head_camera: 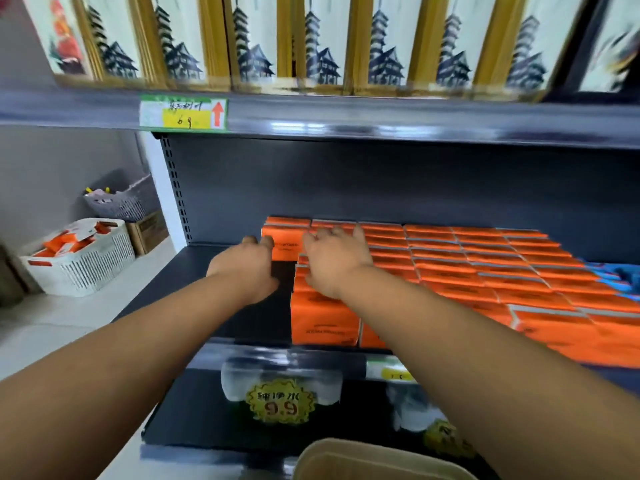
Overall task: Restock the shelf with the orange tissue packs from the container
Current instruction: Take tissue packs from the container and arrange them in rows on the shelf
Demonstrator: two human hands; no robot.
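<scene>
A person is facing a dark store shelf (207, 306), both bare arms extending forward over it. The orange tissue packs (485, 271) are lying in tidy rows that are filling the middle and right of the shelf, their long sides running left to right.

The right hand (334, 263) is resting flat on top of the leftmost packs, fingers spread and straight, gripping nothing. The left hand (247, 268) is hanging just beside it over bare shelf, fingers pointing towards the left face of the rear corner pack (285, 237). Motion blur is making it hard to say whether they are touching it, but the hand is looking relaxed and holding nothing.

The bare strip for new stock is lying directly under and to the left of the left hand. The supply is sitting further left, well apart: a white slotted container (97, 268) on the pale floor (69, 317), orange packs showing inside. The left hand is the nearer one to it.

A grey basket (117, 202) is standing behind the container. Above, boxes printed with pagodas (322, 46) are lining the upper shelf over a price label (183, 114). Below, a yellow tag (280, 403) is hanging.
</scene>
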